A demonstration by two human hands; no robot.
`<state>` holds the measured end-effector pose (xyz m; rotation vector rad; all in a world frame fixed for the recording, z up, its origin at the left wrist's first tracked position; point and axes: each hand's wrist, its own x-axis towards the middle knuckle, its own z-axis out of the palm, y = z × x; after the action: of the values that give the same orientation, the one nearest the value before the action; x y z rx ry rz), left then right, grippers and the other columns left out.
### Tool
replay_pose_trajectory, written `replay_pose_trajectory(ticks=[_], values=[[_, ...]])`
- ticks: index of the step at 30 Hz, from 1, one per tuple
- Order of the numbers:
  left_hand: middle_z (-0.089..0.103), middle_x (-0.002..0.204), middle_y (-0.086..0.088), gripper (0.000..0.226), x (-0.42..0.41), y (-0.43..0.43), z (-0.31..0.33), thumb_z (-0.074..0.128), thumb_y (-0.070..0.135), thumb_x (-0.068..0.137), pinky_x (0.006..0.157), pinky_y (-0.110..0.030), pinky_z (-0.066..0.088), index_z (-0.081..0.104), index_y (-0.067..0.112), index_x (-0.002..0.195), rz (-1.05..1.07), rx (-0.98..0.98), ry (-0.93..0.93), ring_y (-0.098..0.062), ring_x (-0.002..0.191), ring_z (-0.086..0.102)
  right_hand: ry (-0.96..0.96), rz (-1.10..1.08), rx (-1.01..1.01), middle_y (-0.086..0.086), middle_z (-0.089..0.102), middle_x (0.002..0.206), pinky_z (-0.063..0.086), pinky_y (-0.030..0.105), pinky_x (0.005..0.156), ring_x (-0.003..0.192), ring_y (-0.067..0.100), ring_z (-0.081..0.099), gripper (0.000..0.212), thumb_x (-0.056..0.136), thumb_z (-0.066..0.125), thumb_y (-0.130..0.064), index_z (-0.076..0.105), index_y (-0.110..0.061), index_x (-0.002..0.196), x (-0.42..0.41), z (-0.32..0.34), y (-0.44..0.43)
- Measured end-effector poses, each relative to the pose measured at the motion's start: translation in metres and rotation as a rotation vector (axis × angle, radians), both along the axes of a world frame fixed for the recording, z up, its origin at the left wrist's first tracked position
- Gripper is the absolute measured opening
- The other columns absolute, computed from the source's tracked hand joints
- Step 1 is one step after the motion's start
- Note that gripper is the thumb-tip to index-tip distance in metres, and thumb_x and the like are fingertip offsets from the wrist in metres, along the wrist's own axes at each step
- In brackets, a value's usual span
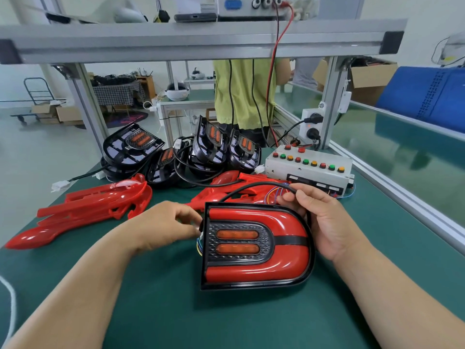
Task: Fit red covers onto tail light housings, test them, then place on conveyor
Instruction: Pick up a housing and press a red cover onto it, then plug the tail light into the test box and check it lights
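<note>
An assembled tail light (pixel 256 248), red cover on a black housing with two orange lenses, lies face up on the green mat in front of me. My left hand (pixel 168 225) pinches a white connector with coloured wires at the light's left edge. My right hand (pixel 319 217) sits at the light's right side and pinches the black cable (pixel 254 187) that loops over the top. Loose red covers (pixel 95 200) lie at the left and more red covers (pixel 241 185) behind the light. Several bare black housings (pixel 176 152) are piled at the back.
A white test box (pixel 309 165) with red, green and yellow buttons stands at the back right. The green conveyor (pixel 402 144) runs along the right behind an aluminium rail. A person in a yellow-green shirt (pixel 244 91) stands beyond the frame. Red and black leads hang from the shelf.
</note>
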<state>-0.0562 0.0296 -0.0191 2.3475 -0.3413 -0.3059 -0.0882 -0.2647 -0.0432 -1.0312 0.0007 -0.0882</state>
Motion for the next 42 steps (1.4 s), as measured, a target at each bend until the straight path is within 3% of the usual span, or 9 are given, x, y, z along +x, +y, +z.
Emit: replay_pose_trajectory(ticks=[4,7,11,20,23,27,30,33,42], values=[[0.054,0.107,0.008,0.035,-0.001,0.001,-0.002,0.083,0.029,0.075,0.080,-0.021,0.049,0.070,0.048,0.103,-0.082,0.158,-0.007,-0.005,0.084,0.058,0.021,-0.009,0.010,0.009,0.074,0.079,0.060,0.028,0.066,0.081,0.019,0.075,0.016,0.089,0.058,-0.003,0.070,-0.007,0.100,0.000,0.000,0.001],[0.054,0.107,0.008,0.027,0.002,-0.002,-0.009,0.080,0.016,0.079,0.087,-0.031,0.051,0.069,0.036,0.095,-0.041,0.186,-0.114,-0.013,0.089,0.059,0.041,-0.021,0.003,0.009,0.074,0.078,0.060,0.028,0.066,0.079,0.020,0.075,0.016,0.092,0.056,-0.002,0.070,-0.008,0.098,0.000,0.002,0.001],[0.071,0.088,0.001,0.016,0.008,0.006,-0.010,0.076,0.022,0.081,0.083,-0.045,0.051,0.064,0.033,0.085,0.038,0.069,-0.159,-0.017,0.079,0.063,0.073,-0.026,0.018,0.009,0.073,0.075,0.060,0.028,0.063,0.074,0.019,0.075,0.015,0.093,0.056,-0.001,0.070,-0.008,0.097,-0.002,0.004,0.001],[0.067,0.079,0.021,0.009,0.010,-0.006,-0.006,0.063,0.041,0.089,0.059,-0.030,0.044,0.054,0.041,0.087,0.492,-0.284,-0.483,-0.002,0.070,0.064,0.070,-0.071,-0.243,0.008,0.074,0.077,0.060,0.030,0.071,0.070,0.017,0.069,0.017,0.093,0.059,0.000,0.070,-0.012,0.090,-0.002,0.001,0.009],[0.065,0.078,0.008,0.011,0.008,-0.020,-0.002,0.061,0.040,0.091,0.056,-0.029,0.043,0.050,0.041,0.088,0.510,-0.391,-0.581,-0.002,0.067,0.060,0.043,-0.085,-0.258,0.012,0.075,0.084,0.056,0.036,0.087,0.081,0.019,0.070,0.023,0.092,0.063,-0.006,0.075,-0.018,0.077,-0.002,0.001,0.010],[0.064,0.083,0.013,0.020,0.005,-0.036,0.009,0.068,0.030,0.088,0.064,-0.023,0.048,0.055,0.045,0.090,0.425,-0.515,-0.654,-0.004,0.071,0.059,-0.036,-0.206,-0.493,0.007,0.074,0.083,0.052,0.032,0.081,0.078,0.013,0.062,0.021,0.093,0.066,-0.017,0.078,-0.023,0.076,-0.002,0.001,0.010],[0.068,0.079,0.019,0.020,0.006,-0.047,0.020,0.075,0.020,0.084,0.069,-0.012,0.049,0.066,0.036,0.092,0.394,-0.708,-0.578,0.004,0.071,0.060,-0.109,-0.257,-0.595,-0.010,0.073,0.075,0.051,0.017,0.072,0.070,-0.001,0.061,0.023,0.089,0.070,-0.015,0.078,-0.031,0.074,-0.005,0.002,0.009],[0.072,0.082,0.014,0.017,0.012,-0.057,0.029,0.075,0.012,0.084,0.084,-0.022,0.050,0.073,0.024,0.096,0.353,-0.931,-0.347,0.000,0.080,0.065,-0.151,-0.320,-0.657,-0.015,0.073,0.078,0.049,0.009,0.070,0.071,-0.006,0.063,0.022,0.087,0.073,-0.014,0.078,-0.031,0.073,-0.005,0.002,0.008],[0.075,0.089,0.012,0.032,0.018,-0.073,0.010,0.054,0.016,0.098,0.086,-0.029,0.051,0.059,0.047,0.102,0.257,-0.656,-0.426,-0.002,0.084,0.070,0.116,-0.731,-0.384,-0.008,0.066,0.077,0.048,0.020,0.068,0.067,0.004,0.057,0.020,0.093,0.058,-0.006,0.073,-0.020,0.096,0.016,-0.006,-0.031]])
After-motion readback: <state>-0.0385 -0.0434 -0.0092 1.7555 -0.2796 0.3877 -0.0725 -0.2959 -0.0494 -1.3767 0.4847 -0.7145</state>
